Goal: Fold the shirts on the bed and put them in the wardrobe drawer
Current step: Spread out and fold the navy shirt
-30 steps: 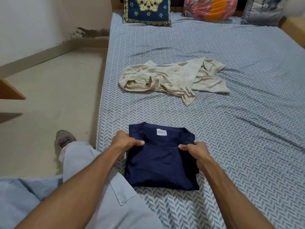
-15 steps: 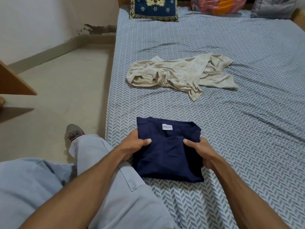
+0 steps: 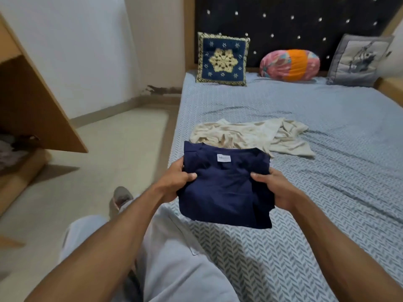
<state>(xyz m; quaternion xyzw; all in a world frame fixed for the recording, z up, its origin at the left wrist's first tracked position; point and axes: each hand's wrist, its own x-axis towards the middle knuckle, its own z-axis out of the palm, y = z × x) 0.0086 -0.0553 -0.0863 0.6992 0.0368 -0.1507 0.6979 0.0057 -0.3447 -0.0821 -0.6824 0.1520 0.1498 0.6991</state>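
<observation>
The folded navy-blue cotton shirt [image 3: 224,188] is held above the bed's [image 3: 327,171] left edge, left hand [image 3: 176,182] and right hand [image 3: 277,188] with fingers curled around its sides. Still unfolded mid-bed: the crumpled cream shirt [image 3: 250,136]. Neither appears stowed in the wardrobe drawer yet.

Folded navy shirt [image 3: 224,188] held above bed; crumpled beige shirt [image 3: 250,136] lying beyond.
</observation>
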